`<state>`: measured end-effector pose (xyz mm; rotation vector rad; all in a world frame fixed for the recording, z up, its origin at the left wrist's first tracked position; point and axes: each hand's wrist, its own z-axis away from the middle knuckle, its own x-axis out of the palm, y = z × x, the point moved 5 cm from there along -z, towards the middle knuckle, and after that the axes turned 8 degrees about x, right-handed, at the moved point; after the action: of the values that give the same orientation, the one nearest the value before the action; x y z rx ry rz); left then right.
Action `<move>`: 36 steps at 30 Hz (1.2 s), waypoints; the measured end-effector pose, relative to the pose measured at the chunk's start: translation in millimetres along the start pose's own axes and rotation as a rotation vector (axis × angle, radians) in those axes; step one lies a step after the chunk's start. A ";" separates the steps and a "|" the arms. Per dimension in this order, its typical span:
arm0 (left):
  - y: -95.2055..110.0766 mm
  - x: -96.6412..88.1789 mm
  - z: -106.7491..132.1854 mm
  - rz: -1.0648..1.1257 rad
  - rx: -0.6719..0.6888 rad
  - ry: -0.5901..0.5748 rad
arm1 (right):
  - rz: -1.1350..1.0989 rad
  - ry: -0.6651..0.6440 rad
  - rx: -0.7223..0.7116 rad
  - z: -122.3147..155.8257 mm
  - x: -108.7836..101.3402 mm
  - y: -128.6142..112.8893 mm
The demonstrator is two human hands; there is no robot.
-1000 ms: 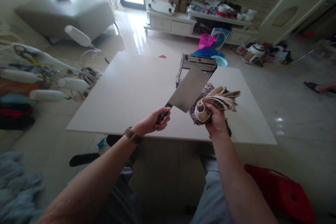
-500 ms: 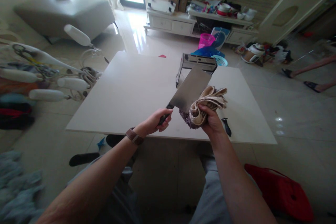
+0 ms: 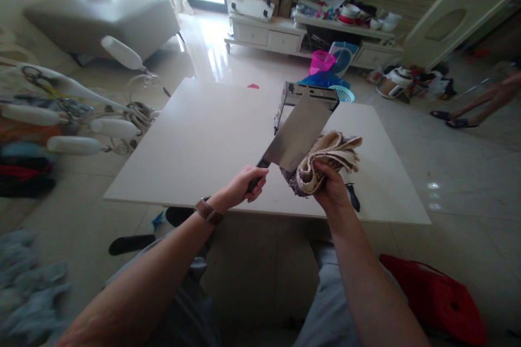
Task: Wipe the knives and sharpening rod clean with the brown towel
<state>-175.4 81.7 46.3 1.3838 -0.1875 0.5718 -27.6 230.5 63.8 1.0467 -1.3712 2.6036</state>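
Note:
My left hand [image 3: 254, 181] is wrapped round the black handle of a cleaver [image 3: 299, 131], its broad blade tilted up to the right above the table. In my right hand [image 3: 331, 187] is a bunched, folded cloth [image 3: 325, 160], beige on one side and shaggy purple-brown on the other. The cloth lies against the lower part of the blade, partly behind it. Beyond the blade stands a metal knife block [image 3: 311, 93] on the white table [image 3: 195, 141]. A black-handled tool [image 3: 353, 197], perhaps a peeler, rests on the table beside my right wrist.
A white lamp with several arms [image 3: 116, 129] reaches in at the table's left. On the floor at lower right is a red case [image 3: 433, 298]. Past the table are a pink basket [image 3: 321, 62] and a TV cabinet [image 3: 264, 35]. A person's legs [image 3: 484, 103] show at far right.
My right hand and the cloth have shifted slightly right along the blade. The cleaver has barely moved. At far right, the other person's legs have stepped left.

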 end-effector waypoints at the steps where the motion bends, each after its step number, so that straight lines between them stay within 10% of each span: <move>1: -0.4 -1.2 -1.1 -0.009 0.012 0.014 | 0.000 0.007 0.000 -0.1 -0.1 -0.1; 36: -0.5 -9.9 11.2 -0.343 -0.287 -0.179 | -0.058 0.171 -0.163 -25.4 -40.6 -18.1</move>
<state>-181.4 68.2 43.6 1.1528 -0.1637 0.1286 -4.6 271.7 44.0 0.8093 -1.4586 2.4274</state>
